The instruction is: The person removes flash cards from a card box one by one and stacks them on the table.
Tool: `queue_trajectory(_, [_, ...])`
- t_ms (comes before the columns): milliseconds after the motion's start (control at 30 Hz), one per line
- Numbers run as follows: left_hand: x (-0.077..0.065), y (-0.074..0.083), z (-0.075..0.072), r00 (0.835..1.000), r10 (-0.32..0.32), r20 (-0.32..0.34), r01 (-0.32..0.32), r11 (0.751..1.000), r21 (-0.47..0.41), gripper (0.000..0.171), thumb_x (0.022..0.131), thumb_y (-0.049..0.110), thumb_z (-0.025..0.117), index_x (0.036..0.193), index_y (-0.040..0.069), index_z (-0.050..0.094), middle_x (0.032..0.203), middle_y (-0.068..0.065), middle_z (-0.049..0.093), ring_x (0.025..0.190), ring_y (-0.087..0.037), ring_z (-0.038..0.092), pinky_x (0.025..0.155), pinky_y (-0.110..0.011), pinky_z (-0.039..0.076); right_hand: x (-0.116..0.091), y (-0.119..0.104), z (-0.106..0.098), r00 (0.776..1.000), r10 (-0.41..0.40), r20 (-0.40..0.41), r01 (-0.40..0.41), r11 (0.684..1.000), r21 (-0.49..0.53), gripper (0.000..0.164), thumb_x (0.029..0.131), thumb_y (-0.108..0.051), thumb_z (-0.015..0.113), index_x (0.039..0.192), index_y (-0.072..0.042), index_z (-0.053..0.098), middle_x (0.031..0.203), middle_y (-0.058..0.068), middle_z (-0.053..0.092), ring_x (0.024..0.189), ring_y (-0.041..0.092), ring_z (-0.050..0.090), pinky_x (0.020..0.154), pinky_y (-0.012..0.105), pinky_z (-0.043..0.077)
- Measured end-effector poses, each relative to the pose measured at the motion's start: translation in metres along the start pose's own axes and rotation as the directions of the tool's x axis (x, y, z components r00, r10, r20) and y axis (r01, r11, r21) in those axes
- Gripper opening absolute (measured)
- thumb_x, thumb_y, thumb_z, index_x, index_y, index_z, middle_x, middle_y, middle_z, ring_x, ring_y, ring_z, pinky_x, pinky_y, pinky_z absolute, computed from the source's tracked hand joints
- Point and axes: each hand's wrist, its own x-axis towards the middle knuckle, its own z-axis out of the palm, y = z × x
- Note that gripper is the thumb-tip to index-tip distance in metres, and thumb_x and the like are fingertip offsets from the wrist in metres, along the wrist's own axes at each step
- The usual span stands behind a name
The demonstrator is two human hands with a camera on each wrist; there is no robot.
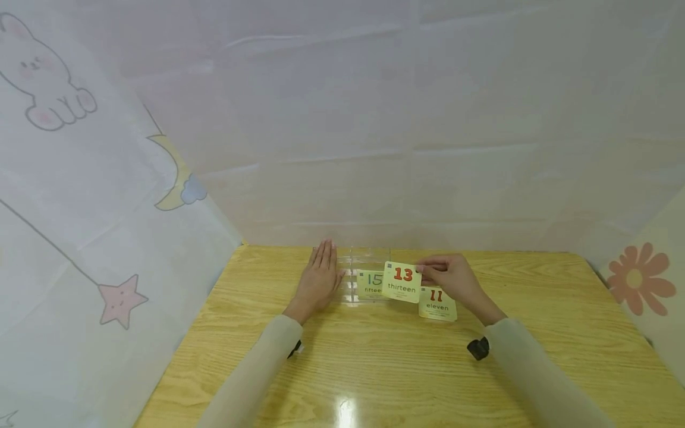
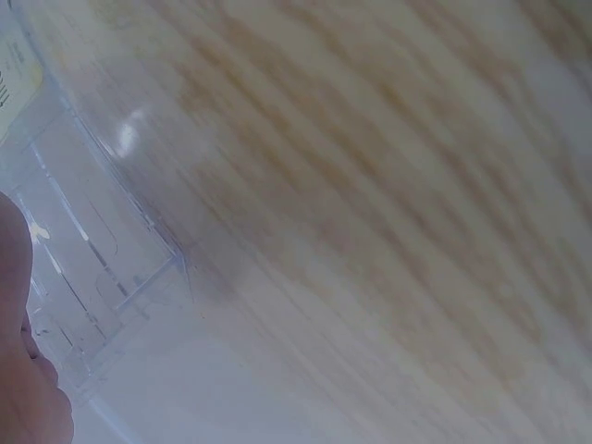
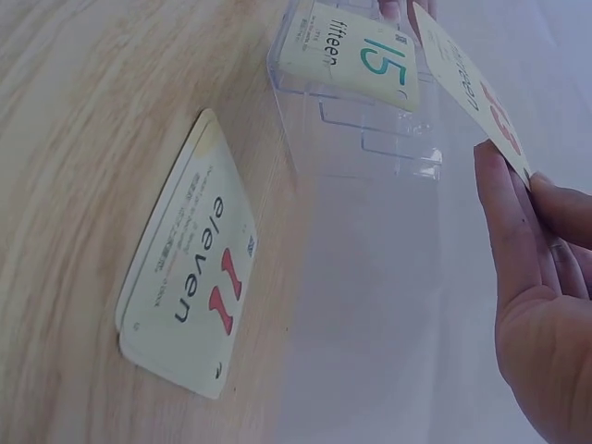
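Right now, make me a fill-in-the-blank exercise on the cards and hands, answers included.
1. The right hand pinches the raised card, whose word is ____.
2. The slotted card in the clear holder bears the word ____.
3. The flat card on the table bears the word ____.
4. The cardless hand is the ____ one.
Missing: thirteen; fifteen; eleven; left.

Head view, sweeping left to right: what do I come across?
Bear drawing → star → moon → left hand → 15 card → 13 card → 11 card → flower. The right hand overlaps the 11 card, so it's left out.
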Motion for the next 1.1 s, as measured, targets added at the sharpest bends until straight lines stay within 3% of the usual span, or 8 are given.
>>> queue_trajectory(233, [-0.001,0.000,0.000,1.000,0.003,0.006,-0.003,1.000,0.020,0.073,0.115,0.048,0.024,0.164,-0.006,0.024,0.174,-0.026,0.020,0.164,-0.037,0.022,0.136,-0.047,0.020,-0.005,0.009,-0.009,1.000,0.011,0.000,-0.011,1.000,-0.001,0.037,0.104,-0.020,0.067,0.130,0.005,0.070,0.126,0.029,0.073,0.092,0.016,0.081,0.087,0.043,0.066])
queue_trajectory(400, [-0.001,-0.001,0.001,1.000,-0.001,0.023,0.001,1.000,-0.001,0.073,0.115,0.048,0.024,0.164,-0.007,0.022,0.175,-0.026,0.018,0.164,-0.037,0.020,0.136,-0.048,0.019,-0.010,0.014,-0.016,0.999,0.036,0.005,-0.036,0.999,-0.012,0.039,0.105,-0.021,0.066,0.134,0.006,0.067,0.130,0.029,0.071,0.092,0.015,0.081,0.088,0.043,0.066])
queue_trajectory(700, [0.000,-0.001,0.000,1.000,-0.006,0.013,0.007,0.999,-0.039,0.073,0.114,0.044,0.036,0.164,-0.008,0.022,0.174,-0.026,0.020,0.164,-0.038,0.022,0.136,-0.049,0.019,-0.015,0.021,-0.027,0.998,0.055,-0.010,-0.055,0.998,-0.032,0.040,0.105,-0.022,0.066,0.134,0.006,0.067,0.130,0.030,0.071,0.093,0.015,0.081,0.089,0.042,0.066])
queue_trajectory(1100, [-0.001,0.000,-0.003,1.000,0.001,0.006,0.000,0.999,-0.043,0.072,0.114,0.044,0.034,0.164,-0.008,0.022,0.173,-0.027,0.020,0.163,-0.039,0.023,0.136,-0.049,0.020,-0.014,0.041,-0.043,0.995,0.101,0.005,-0.100,0.995,-0.024,0.044,0.106,-0.020,0.065,0.137,0.011,0.062,0.130,0.030,0.071,0.093,0.013,0.080,0.089,0.042,0.066])
